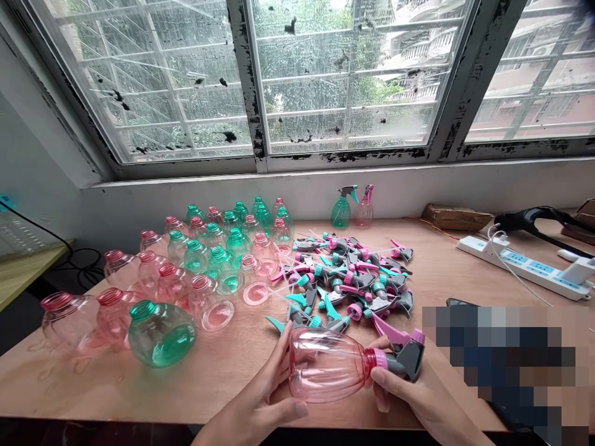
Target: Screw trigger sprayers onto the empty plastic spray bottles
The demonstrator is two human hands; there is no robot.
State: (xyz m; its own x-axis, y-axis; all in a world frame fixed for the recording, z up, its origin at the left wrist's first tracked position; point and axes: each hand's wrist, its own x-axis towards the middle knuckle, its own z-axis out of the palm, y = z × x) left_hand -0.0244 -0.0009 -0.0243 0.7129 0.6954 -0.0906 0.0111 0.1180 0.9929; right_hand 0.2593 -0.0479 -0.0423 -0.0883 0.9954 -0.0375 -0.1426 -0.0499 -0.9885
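Note:
A pink clear bottle (pixel 325 365) lies on its side near the front edge of the wooden table (pixel 223 371). My left hand (pixel 263 402) wraps around its base end. My right hand (pixel 413 396) grips the neck, where a grey and pink spray head (pixel 405 354) sits on the bottle. Behind it lies a pile of loose spray heads (pixel 346 282), pink, teal and grey.
Several empty pink and green bottles (pixel 204 266) stand and lie across the left of the table. Two assembled spray bottles (pixel 353 207) stand by the window wall. A white power strip (pixel 525 266) with cables and a brown block (pixel 458 217) lie at the right.

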